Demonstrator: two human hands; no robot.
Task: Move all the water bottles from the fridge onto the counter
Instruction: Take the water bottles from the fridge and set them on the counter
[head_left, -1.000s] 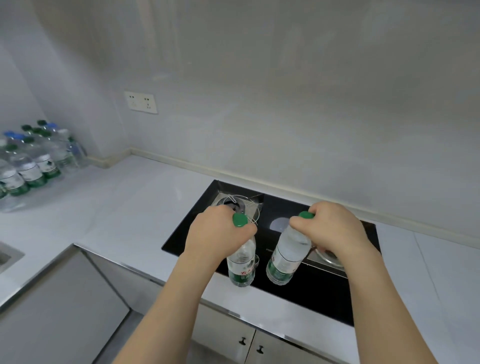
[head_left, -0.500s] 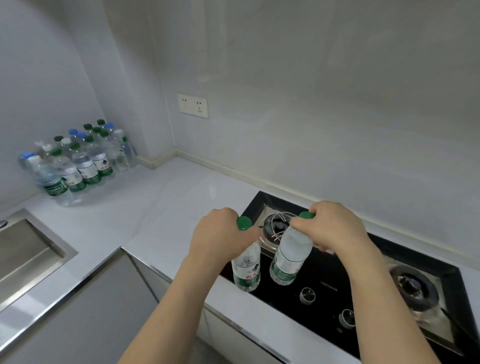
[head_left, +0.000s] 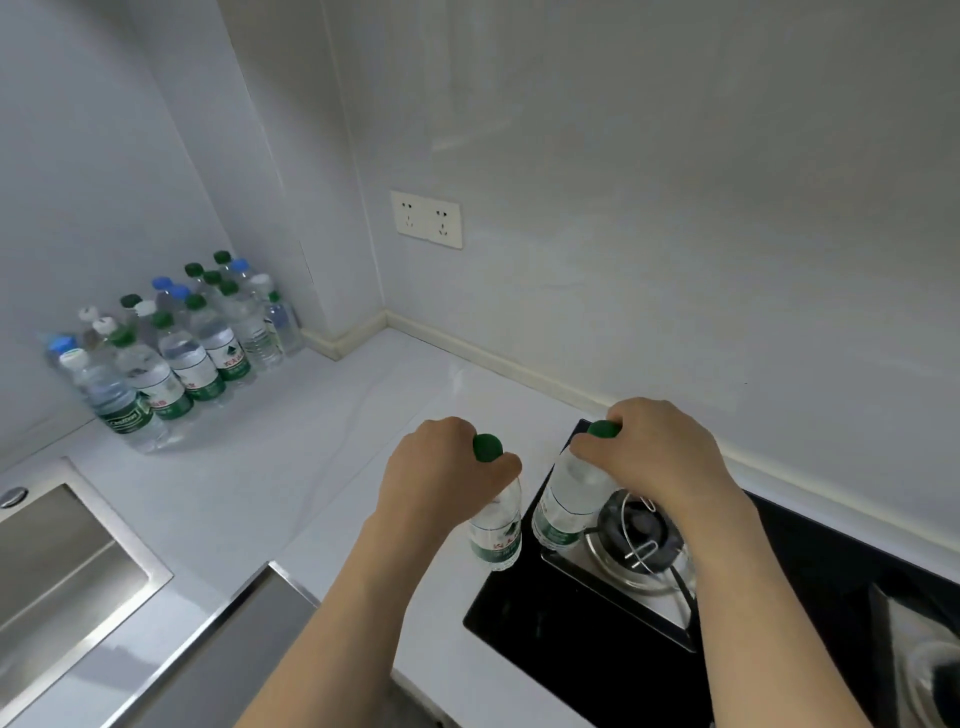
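Observation:
My left hand (head_left: 441, 478) grips a clear water bottle (head_left: 496, 535) with a green cap by its neck; the bottle hangs in the air above the edge of the stove. My right hand (head_left: 660, 452) holds a second green-capped bottle (head_left: 566, 504) by its neck, tilted, over the left burner. A cluster of several water bottles (head_left: 176, 353) with green, blue and white caps stands on the white counter (head_left: 291, 467) in the far left corner against the wall. The fridge is out of view.
A black gas stove (head_left: 597, 649) with a metal burner (head_left: 639, 540) lies to the right. A steel sink (head_left: 57, 561) is set into the counter at the left. A double wall socket (head_left: 427, 219) sits above the counter.
The view has turned left and both hands have carried their bottles leftward along the counter. The bottle cluster in the corner now appears closer and nearer the middle.

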